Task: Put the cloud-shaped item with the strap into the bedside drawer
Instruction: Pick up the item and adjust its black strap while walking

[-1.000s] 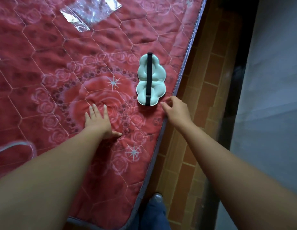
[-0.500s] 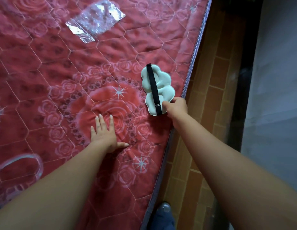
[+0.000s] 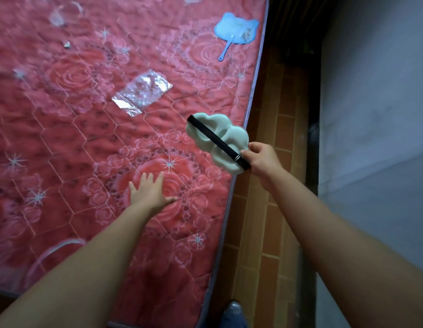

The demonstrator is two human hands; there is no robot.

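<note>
My right hand (image 3: 262,159) pinches the near end of the cloud-shaped item (image 3: 220,140) by its black strap (image 3: 217,142), lifted over the mattress (image 3: 87,138) right edge; seems light, soft; left hand (image 3: 149,192) flat, empty.

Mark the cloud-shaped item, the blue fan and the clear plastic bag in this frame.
cloud-shaped item (image 3: 231,134): head view, pale green body right of its strap.
blue fan (image 3: 234,27): head view, middle of the blade.
clear plastic bag (image 3: 141,92): head view, centre of the bag.
</note>
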